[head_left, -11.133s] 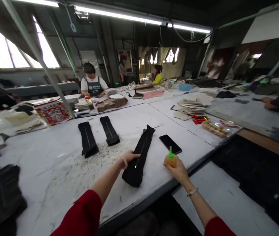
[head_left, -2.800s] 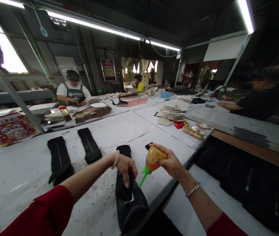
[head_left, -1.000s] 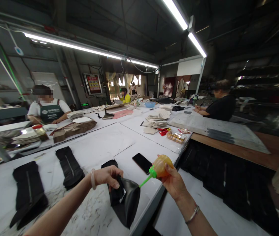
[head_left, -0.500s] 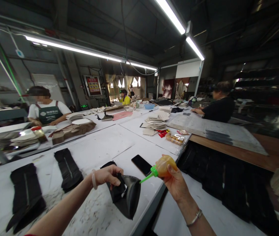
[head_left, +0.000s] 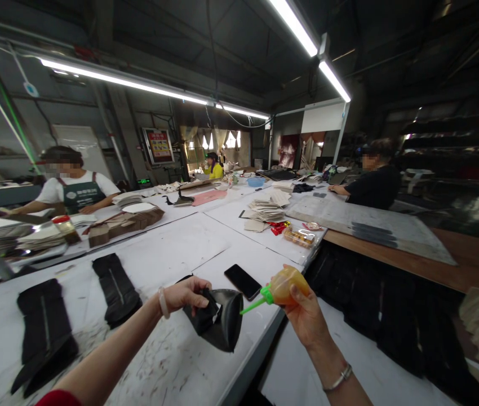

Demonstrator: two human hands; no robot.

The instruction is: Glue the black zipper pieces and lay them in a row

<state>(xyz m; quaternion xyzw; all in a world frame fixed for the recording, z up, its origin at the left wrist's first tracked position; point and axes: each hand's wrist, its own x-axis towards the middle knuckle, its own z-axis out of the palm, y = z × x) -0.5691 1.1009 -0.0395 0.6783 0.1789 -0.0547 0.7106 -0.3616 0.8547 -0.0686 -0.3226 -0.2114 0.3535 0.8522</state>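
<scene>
My left hand (head_left: 191, 294) pinches a black leather-like piece (head_left: 222, 324), which looks like a boot upper, folded so that its glossy side bulges to the right. A bit of white shows in its fold. In my right hand (head_left: 305, 318) is a squeeze bottle (head_left: 288, 285) of amber liquid, tilted to the left. Its long green nozzle (head_left: 256, 304) meets the right edge of the black piece, or is just beside it. A dark phone (head_left: 243, 281) lies on the table behind the two hands.
Two similar black zippered pieces, one near (head_left: 45, 332) and one farther (head_left: 116, 288), lie on the white table (head_left: 172, 248) at left. More black pieces (head_left: 383, 316) line the lower surface at right. Stacked sheets (head_left: 267, 211) and a snack box (head_left: 299, 237) sit ahead. Co-workers are beyond.
The black piece has turned and risen a little in my left hand, its lower tip now higher. The bottle has shifted slightly right. At far left, a co-worker's arm has reached outward.
</scene>
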